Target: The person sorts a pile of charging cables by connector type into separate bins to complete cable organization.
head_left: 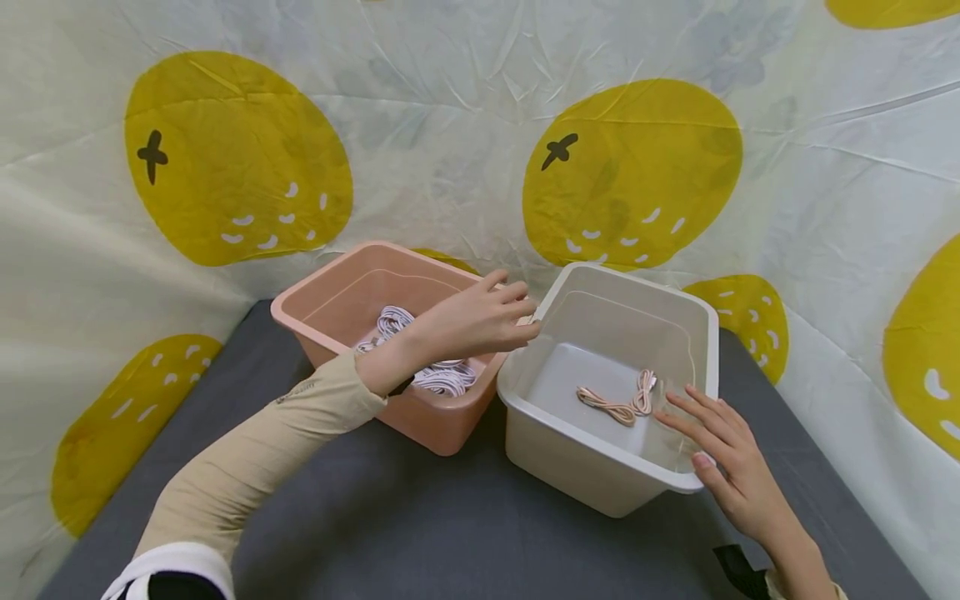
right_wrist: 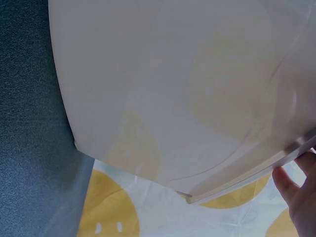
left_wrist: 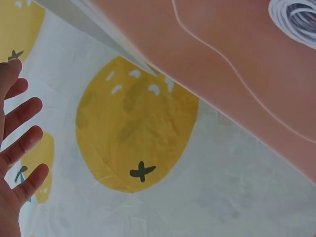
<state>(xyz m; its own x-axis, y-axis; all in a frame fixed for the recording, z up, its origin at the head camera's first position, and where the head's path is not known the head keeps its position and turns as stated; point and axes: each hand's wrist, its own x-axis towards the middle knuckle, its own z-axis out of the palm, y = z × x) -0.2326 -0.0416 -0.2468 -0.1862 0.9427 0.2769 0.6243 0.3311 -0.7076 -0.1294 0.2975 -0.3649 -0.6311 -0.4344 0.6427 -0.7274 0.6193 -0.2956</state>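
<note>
My left hand (head_left: 480,315) hangs in the air over the right side of a pink plastic bin (head_left: 405,417), nothing in its fingers. The left wrist view shows those fingers (left_wrist: 24,113) loosely spread. Inside the pink bin lie coiled white cables (head_left: 450,379), partly hidden by my left forearm. Beside it on the right stands a pale beige bin (head_left: 570,462) with a bundled pinkish cable (head_left: 611,407) on its floor. My right hand (head_left: 727,467) is at that bin's right rim, fingers extended over it. In the right wrist view, its thumb (right_wrist: 285,183) is at the rim.
Both bins stand side by side on a dark grey table (head_left: 480,533). Behind and around hangs a pale cloth (head_left: 435,167) printed with yellow fruit. A black strap (head_left: 738,568) shows at my right wrist.
</note>
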